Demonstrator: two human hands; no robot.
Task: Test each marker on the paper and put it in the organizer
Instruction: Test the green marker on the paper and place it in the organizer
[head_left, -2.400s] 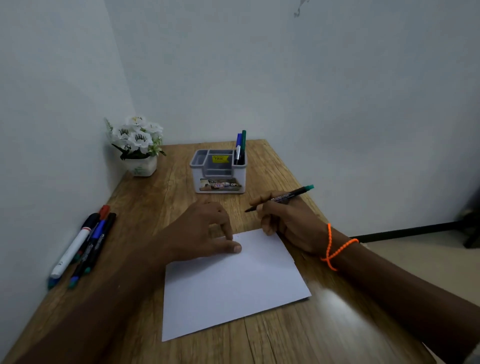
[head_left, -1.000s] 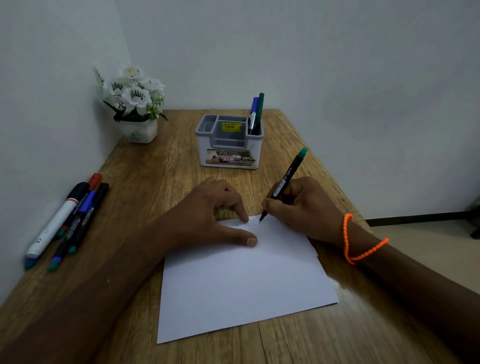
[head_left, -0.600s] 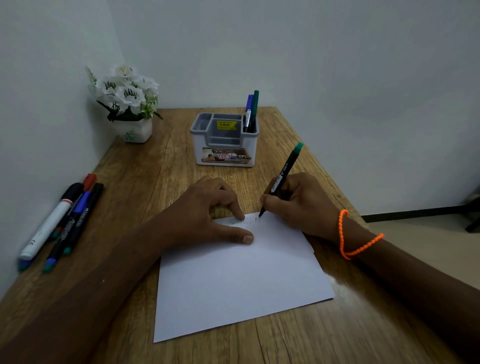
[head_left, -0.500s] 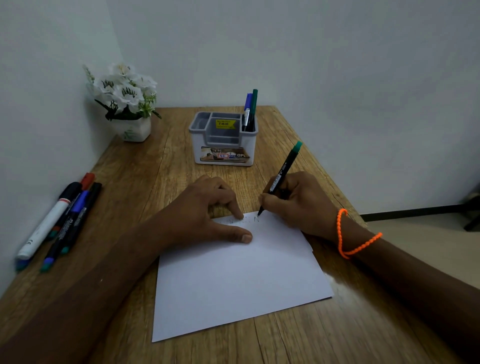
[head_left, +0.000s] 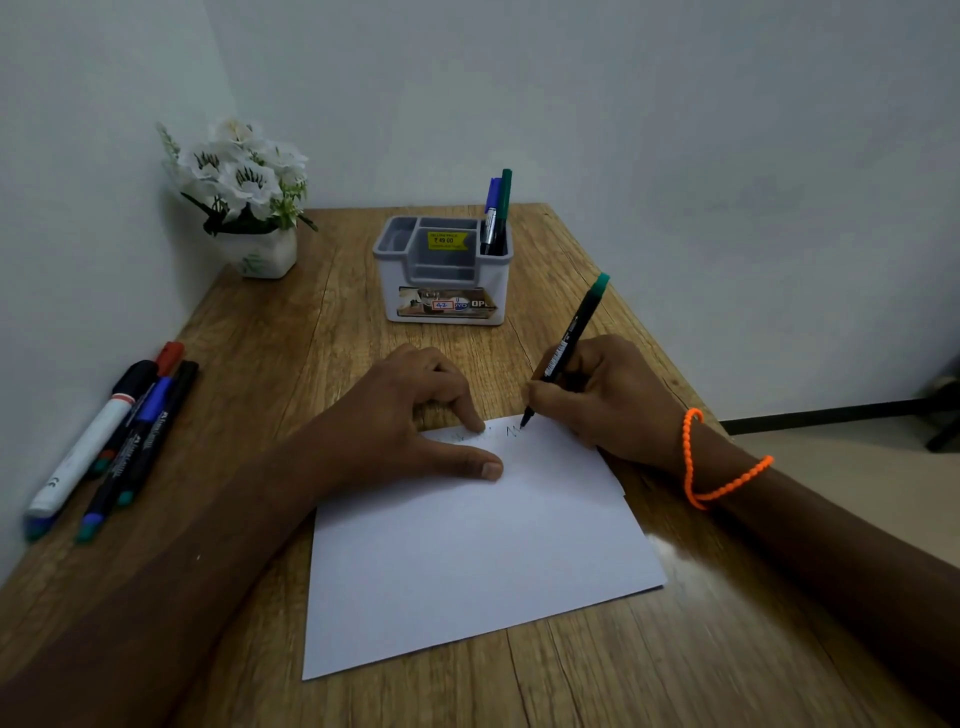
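A white sheet of paper (head_left: 467, 561) lies on the wooden table (head_left: 291, 343). My right hand (head_left: 608, 400) grips a black marker with a green end (head_left: 574, 332), tip down on the paper's far edge beside faint scribbles. My left hand (head_left: 405, 421) presses the paper's far left corner with thumb and fingertips. The grey-and-white organizer (head_left: 444, 280) stands behind the paper, with a blue marker (head_left: 491, 213) and a green marker (head_left: 504, 208) upright in its right compartment. Several more markers (head_left: 119, 436) lie at the table's left edge by the wall.
A small white pot of white flowers (head_left: 244, 208) sits in the far left corner. Walls close the table on the left and the back. The table's right edge drops to the floor (head_left: 857, 467).
My right hand brought the marker from above the table down onto the paper and has made small marks there. The left hand has stayed on the paper. The camera view shifted slightly.
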